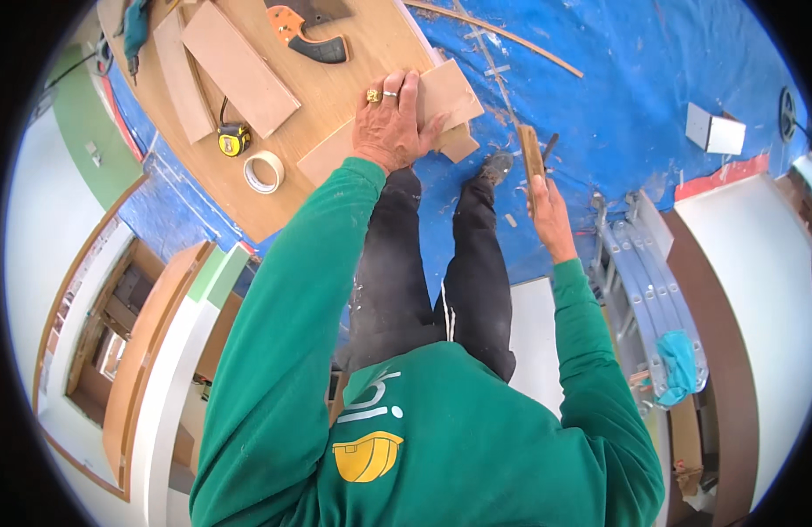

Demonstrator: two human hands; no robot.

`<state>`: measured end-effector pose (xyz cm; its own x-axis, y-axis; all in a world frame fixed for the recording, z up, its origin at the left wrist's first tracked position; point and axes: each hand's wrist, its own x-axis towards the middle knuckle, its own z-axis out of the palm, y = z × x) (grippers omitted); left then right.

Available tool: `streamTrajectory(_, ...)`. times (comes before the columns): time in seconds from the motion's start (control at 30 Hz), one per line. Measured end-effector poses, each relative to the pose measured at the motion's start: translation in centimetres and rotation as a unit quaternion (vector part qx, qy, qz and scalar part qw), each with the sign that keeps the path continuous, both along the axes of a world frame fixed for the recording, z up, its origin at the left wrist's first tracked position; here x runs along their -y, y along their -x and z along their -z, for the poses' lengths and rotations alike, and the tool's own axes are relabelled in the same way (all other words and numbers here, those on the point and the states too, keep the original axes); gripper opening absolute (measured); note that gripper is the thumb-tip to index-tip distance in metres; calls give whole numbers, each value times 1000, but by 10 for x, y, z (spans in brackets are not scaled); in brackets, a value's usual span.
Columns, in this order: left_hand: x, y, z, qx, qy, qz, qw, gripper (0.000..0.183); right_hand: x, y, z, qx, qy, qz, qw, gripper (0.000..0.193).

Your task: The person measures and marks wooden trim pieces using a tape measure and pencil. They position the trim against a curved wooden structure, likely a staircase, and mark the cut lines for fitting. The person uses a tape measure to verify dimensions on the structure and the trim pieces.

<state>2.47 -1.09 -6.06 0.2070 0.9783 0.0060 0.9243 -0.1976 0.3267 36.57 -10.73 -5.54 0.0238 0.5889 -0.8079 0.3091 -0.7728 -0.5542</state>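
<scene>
A pale wooden board lies at the table's right edge, its end sticking out past the corner. My left hand is on top of it, fingers over its far side and thumb apart, gripping it down. Under that end a smaller wood piece shows. Out over the floor, my right hand grips a narrow brown wooden block, held upright. A thin dark piece sticks out beside the block; whether the two are joined I cannot tell. My right fingers are partly hidden behind the block.
On the wooden table lie an orange-handled saw, loose boards, a tape measure, a tape roll and a teal power tool. Blue sheeting covers the floor. A folded ladder stands right.
</scene>
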Motion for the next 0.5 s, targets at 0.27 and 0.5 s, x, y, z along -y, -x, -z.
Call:
streamTrajectory(0.27,-5,1,-9,-21,-12,-4,1000,113,76,28,-28,-26,21,211,977,51)
streamTrajectory(0.5,54,43,-47,-113,132,-7,985,123,120,-16,-78,48,43,157,985,54)
